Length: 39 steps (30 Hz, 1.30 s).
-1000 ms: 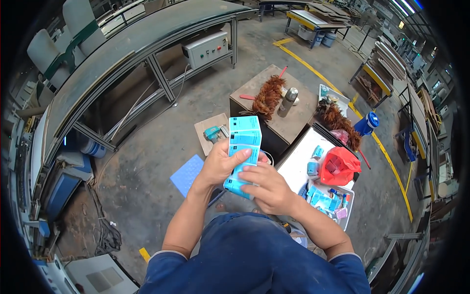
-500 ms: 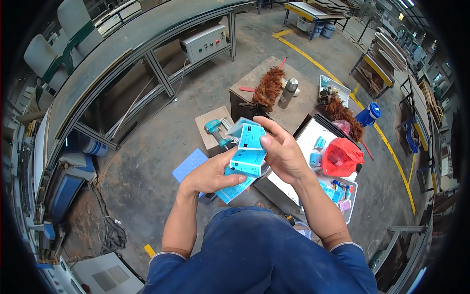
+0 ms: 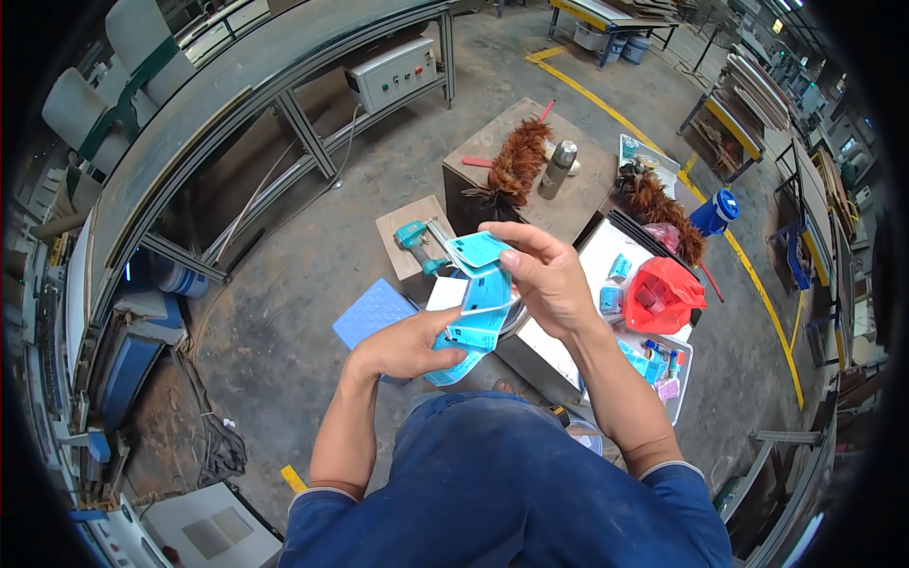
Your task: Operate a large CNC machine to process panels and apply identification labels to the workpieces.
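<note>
My left hand grips the lower end of a light blue flattened carton in front of me. My right hand pinches its upper flap, which is bent open and tilted toward the left. The carton hangs above the concrete floor, over a white sheet and a dark round object that it partly hides. Both forearms come up from my blue-clad lap.
A white work table to the right carries a red plastic bag and small blue packs. A brown box top holds a feather duster and a metal flask. A blue mat lies on the floor; a conveyor frame runs left.
The carton was a flat stack held in both hands. Now its upper flap is pulled open, my right hand has shifted to the top and my left hand has dropped to the bottom.
</note>
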Each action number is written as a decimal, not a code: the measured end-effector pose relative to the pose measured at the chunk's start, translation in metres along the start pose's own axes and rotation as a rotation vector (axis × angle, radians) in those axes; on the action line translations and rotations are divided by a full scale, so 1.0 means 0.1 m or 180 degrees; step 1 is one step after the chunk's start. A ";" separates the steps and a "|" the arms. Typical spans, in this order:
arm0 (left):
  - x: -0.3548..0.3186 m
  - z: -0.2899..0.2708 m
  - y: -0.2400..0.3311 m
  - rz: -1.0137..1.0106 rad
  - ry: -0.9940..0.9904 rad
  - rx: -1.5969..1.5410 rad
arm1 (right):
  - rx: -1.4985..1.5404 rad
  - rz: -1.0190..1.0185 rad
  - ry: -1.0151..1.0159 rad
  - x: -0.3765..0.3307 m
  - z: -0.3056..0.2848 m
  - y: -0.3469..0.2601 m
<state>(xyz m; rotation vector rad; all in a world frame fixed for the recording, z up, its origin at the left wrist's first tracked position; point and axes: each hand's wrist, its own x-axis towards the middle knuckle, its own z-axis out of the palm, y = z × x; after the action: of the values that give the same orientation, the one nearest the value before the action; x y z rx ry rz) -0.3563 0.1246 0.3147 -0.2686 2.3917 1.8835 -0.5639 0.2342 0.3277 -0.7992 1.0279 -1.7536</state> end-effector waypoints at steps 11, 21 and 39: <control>0.04 -0.15 -0.18 -0.0334 0.0368 0.0310 | -0.1386 -0.0748 0.0834 -0.02 -0.09 -0.08; 0.62 0.08 0.02 0.0360 0.1921 -0.1265 | -0.1375 -0.0706 0.0895 -0.09 -0.06 -0.06; 0.63 0.13 0.06 0.0590 0.1803 -0.1526 | 0.0129 -0.0243 0.0194 -0.22 -0.40 0.05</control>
<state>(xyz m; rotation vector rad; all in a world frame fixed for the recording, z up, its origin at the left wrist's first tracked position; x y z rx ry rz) -0.4194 0.1335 0.3059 -0.7209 2.2692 2.7698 -0.5884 0.2651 0.3041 -0.7727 1.0102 -1.8678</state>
